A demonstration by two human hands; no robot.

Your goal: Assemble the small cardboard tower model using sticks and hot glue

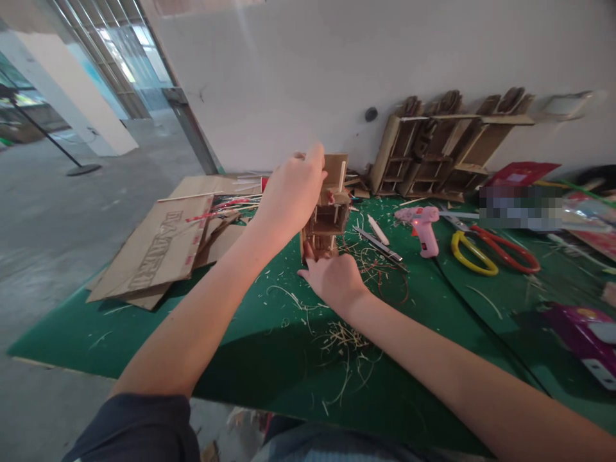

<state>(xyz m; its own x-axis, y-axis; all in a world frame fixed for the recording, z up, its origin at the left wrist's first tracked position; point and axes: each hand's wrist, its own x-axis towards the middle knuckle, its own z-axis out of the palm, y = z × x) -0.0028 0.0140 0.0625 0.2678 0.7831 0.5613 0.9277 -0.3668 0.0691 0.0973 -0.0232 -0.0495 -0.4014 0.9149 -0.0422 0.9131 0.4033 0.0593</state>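
A small cardboard model tower (330, 215) stands upright on the green mat (269, 359) near the wall. My left hand (291, 192) is closed over its top and left side. My right hand (334, 277) is pressed against its base from the front, fingers curled around the bottom edge. Thin strands of dried glue and cardboard slivers lie scattered around the model.
Flat cardboard sheets (158, 247) lie at the left of the mat. A pink glue gun (423, 226), a craft knife (380, 244), a white stick (378, 229) and yellow and red scissors (486, 251) lie to the right. Cardboard shelf models (437, 151) lean on the wall. A purple object (584, 333) sits far right.
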